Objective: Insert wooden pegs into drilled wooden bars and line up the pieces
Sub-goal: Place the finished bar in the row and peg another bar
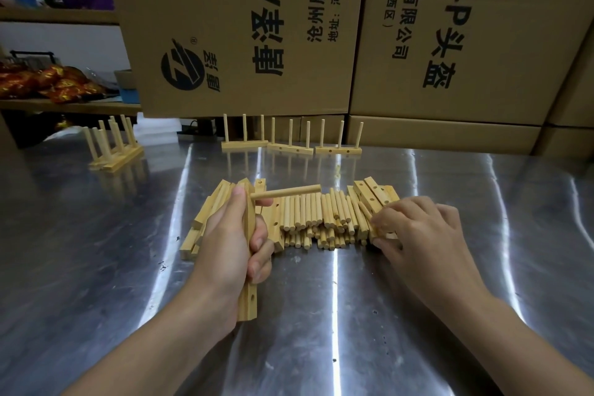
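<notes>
My left hand grips a pale drilled wooden bar upright over the shiny steel table, one round wooden peg jutting sideways from it. My right hand curls onto the loose peg pile; whether it pinches one, I cannot tell. Beyond stand finished pegged bars.

A pale drilled bar stands on end in the left hand, with one peg jutting from its top hole toward the right hand. Between the hands lies a heap of loose pegs — spare bars flank it. Beyond the hands, pegged bars stand in a row.
</notes>
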